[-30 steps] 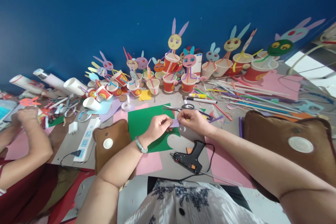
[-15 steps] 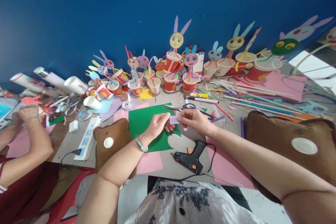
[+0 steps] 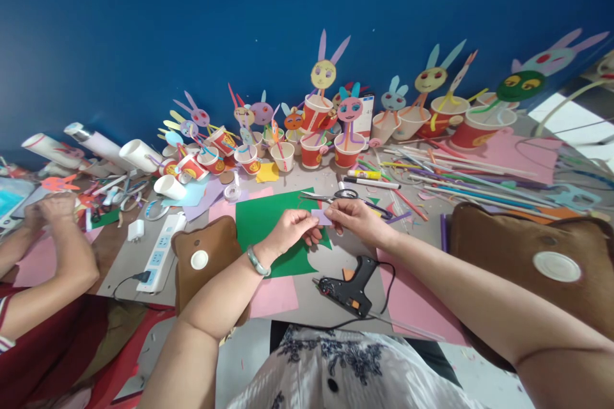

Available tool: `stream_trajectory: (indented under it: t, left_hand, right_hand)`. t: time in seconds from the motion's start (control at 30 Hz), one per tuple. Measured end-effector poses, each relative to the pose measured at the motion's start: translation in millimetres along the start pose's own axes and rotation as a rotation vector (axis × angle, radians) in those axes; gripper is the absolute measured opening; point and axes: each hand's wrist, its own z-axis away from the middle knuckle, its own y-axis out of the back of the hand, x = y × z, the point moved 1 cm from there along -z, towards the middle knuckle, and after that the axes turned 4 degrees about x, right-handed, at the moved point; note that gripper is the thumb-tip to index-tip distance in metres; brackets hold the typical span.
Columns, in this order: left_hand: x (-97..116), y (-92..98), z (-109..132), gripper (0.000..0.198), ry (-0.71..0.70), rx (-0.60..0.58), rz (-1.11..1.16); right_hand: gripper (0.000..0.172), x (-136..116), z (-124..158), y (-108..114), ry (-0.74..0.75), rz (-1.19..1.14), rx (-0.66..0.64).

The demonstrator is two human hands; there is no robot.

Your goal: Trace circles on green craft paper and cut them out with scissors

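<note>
While both forearms reach in over the front edge of the table (image 3: 333, 260), the left hand (image 3: 292, 230) and right hand (image 3: 355, 220) meet near mid-table on one small purple paper piece (image 3: 320, 217). Left thumb and finger are pinched on its left end, right thumb and fingers on its right end. Piece is off the surface, above the right side of the green sheet (image 3: 256, 214).

Green sheet has a rounded cutout in its right edge. Scissors (image 3: 346, 194) lie just beyond the hands, blades toward the left, tips over the sheet. Glue gun (image 3: 348, 286) sits between hands and front edge, nozzle left, cord looping round it. Pink paper (image 3: 273, 297) sticks out from under the green, toward the front edge.

White marker (image 3: 371, 183) and a spread of straws (image 3: 460, 188) farther back, right half. Row of paper cups (image 3: 311, 152) with rabbit-face cutouts (image 3: 323, 74) along the back edge, by the blue wall (image 3: 215, 19). Power strip (image 3: 160, 252) left of a small brown pouch (image 3: 208, 249); bigger brown cushion (image 3: 508, 262) at the front edge, right. Co-worker's hands (image 3: 57, 208) work over the left end; can't tell what they hold.
</note>
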Motion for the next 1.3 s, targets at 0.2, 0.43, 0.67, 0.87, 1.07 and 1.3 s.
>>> stream_trajectory:
  t: [0.2, 0.43, 0.67, 0.87, 1.07, 1.3]
  left_hand:
    - [3, -1.1, 1, 0.044, 0.074, -0.036, 0.080]
    - [1, 0.0, 0, 0.044, 0.035, -0.010, 0.075]
    - [1, 0.5, 1, 0.040, -0.049, -0.031, -0.066]
    - [1, -0.8, 2, 0.031, -0.030, -0.041, -0.058]
    - [-2, -2.6, 0, 0.036, 0.026, -0.047, 0.001]
    - [-1, -2.1, -1, 0.032, 0.114, -0.044, 0.155]
  right_hand:
    - [0.053, 2, 0, -1, -0.005, -0.025, 0.027]
    - [0.046, 4, -1, -1, 0.003, -0.108, -0.078]
    - [0.044, 5, -1, -3, 0.022, -0.124, -0.108]
    - [0.041, 9, -1, -5, 0.087, -0.093, -0.054]
    - [0.038, 11, 0, -6, 0.112, -0.103, -0.034]
    - [0.023, 5, 4, -3, 0.302, 0.166, 0.031]
